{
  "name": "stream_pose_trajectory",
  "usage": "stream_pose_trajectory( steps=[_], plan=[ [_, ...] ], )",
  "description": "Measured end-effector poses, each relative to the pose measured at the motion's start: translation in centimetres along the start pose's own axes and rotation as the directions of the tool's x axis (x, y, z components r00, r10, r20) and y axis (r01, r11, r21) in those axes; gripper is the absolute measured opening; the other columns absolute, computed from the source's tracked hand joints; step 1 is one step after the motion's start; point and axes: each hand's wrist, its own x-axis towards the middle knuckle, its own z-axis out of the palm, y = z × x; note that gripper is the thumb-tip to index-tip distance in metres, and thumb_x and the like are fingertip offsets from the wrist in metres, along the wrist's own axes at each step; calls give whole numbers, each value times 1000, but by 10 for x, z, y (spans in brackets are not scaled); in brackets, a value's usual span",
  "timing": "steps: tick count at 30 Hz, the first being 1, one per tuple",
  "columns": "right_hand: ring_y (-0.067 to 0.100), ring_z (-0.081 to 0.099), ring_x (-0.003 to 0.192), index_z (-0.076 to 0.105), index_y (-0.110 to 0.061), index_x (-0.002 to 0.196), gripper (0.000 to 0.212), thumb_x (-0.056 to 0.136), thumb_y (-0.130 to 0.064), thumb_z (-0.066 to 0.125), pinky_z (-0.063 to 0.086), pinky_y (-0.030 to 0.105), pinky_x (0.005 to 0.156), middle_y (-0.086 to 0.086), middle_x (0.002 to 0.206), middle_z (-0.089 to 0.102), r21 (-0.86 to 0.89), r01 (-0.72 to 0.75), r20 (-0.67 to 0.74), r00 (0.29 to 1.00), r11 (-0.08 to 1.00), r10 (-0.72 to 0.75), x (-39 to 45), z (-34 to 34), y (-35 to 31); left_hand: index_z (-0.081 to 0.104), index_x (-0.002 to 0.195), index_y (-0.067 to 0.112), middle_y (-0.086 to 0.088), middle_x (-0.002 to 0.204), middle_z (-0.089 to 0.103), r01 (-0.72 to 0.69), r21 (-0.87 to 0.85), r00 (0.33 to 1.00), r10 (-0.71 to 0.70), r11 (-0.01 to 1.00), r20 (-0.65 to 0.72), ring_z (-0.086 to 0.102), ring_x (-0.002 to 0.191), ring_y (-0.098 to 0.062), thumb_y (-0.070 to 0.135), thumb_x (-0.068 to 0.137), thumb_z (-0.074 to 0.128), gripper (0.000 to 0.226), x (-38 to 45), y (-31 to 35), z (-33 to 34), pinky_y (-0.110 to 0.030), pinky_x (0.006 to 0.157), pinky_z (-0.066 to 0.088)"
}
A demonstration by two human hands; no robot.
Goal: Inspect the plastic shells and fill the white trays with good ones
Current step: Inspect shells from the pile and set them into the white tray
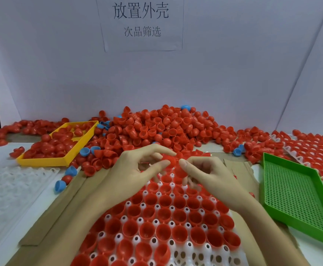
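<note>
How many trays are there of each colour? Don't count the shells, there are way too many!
yellow tray: 1
green tray: 1
white trays: 3 (middle, left, right)
Total: 5 trays

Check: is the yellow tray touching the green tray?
Apart. The head view shows the yellow tray at the left and the green tray at the right, with both hands and the white tray between them.
</note>
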Motion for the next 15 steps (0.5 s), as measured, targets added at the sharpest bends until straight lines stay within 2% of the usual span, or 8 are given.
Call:
stream_pose_trajectory(
  steps=[2,3,4,6,8,10,15],
  plan=[
    [10,61,59,74,-15,89,28,102,-38,63,52,27,64,0,71,71,-15,33,-17,999,999,-33,-2,4,1,75,113,33,2,91,76,28,-20,1000,-28,999,-10,76,79,-19,32,96,69,18,1,-2,-4,-25,76,60],
    [9,65,64,74,-16,101,17,101,-31,66,55,28,67,1,78,74,-26,65,-39,997,998,-66,-2,6,2,76,110,31,1,89,76,43,-19,999,-43,999,-11,76,78,-20,34,95,69,17,1,-2,-5,-25,75,60],
    [9,69,69,70,-18,112,15,99,-25,68,58,30,69,2,85,75,-23,96,-58,994,995,-98,-3,8,3,77,108,30,0,88,77,58,-16,998,-58,998,-6,76,76,-20,35,95,69,16,1,-3,-6,-25,74,61],
    [17,72,78,59,-21,126,31,97,-16,71,61,37,73,4,93,75,-5,163,-65,984,987,-163,-4,13,4,78,103,29,3,86,78,85,-1,996,-85,996,5,76,74,-17,38,95,69,16,0,-3,-5,-25,74,61],
    [25,72,84,54,-23,129,38,97,-11,71,62,40,78,4,96,72,-42,214,-24,976,976,-215,-6,15,6,79,99,28,6,81,77,102,18,994,-103,995,21,75,71,-14,36,96,69,13,0,-6,-5,-25,72,60],
    [27,72,89,58,-23,126,34,97,-9,70,61,42,81,1,98,70,-108,241,23,971,965,-240,-6,16,8,79,97,27,7,79,77,112,33,993,-113,993,34,75,70,-12,32,98,70,11,0,-6,-5,-24,72,60],
    [19,70,97,70,-21,118,30,93,-4,71,60,32,81,-8,99,71,-271,249,69,969,930,-239,-8,20,6,79,93,24,5,75,76,128,49,991,-130,991,35,75,66,-13,31,97,72,11,-1,-3,-7,-25,71,60]
  ],
)
